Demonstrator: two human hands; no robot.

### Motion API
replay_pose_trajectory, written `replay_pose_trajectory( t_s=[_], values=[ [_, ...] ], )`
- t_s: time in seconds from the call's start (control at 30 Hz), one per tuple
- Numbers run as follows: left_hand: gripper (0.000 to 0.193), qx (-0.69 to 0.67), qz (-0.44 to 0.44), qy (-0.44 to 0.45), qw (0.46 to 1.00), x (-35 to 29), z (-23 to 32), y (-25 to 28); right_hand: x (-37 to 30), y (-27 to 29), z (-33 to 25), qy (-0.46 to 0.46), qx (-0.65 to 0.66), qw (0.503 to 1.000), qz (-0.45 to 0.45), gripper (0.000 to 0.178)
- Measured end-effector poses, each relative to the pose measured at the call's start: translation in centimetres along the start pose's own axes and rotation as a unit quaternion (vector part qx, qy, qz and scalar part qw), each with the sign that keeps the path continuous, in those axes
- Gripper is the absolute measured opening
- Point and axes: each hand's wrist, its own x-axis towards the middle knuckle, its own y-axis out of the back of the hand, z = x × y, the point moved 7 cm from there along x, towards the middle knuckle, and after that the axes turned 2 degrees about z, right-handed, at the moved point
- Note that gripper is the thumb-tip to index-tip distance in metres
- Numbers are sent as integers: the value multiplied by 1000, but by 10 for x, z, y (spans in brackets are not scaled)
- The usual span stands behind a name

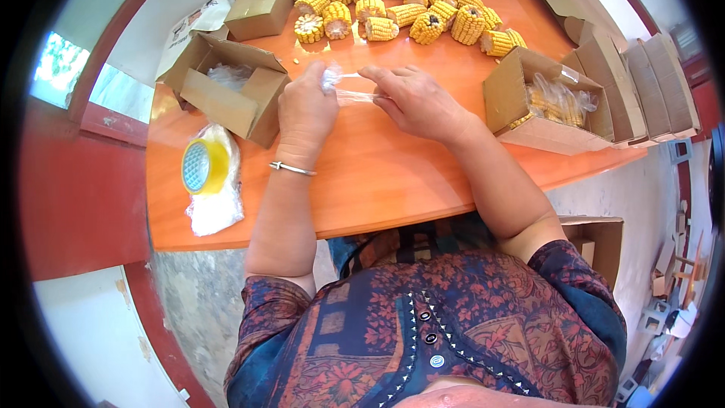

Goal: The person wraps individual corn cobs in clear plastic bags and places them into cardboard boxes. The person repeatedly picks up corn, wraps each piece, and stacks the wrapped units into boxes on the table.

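Observation:
Over the orange table, my left hand (308, 109) grips one side of a clear plastic bag (353, 96), which is bunched up by its fingers. The bag's other side is pinched by my right hand (411, 100), so the thin film is stretched between the two hands. No contents show in the bag. Beyond my hands lie several cut pieces of yellow corn cob (380, 29). To the right stands an open cardboard box (545, 134) with bagged corn (557, 102) in it. Left of my left hand is another open cardboard box (220, 104) holding clear plastic bags (229, 75).
A yellow tape roll (205, 166) rests on white plastic (217, 213) near the table's left edge. A closed cardboard box (263, 0) stands at the back left. More boxes (661, 87) stand at the right edge. The orange table (393, 189) ends in front of my body.

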Motion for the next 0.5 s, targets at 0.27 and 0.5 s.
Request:
replay_pose_trajectory(
  t_s=[0.27, 0.5],
  values=[
    [16, -62, 24, 26, 997, 6, -12, -1, 18, 34, 3, -80, 131, 970, 189, 39],
    [17, -55, 29, 34, 998, 5, -15, -2, 129, 2, 14, -118, -31, 990, -66, 53]
  ],
)
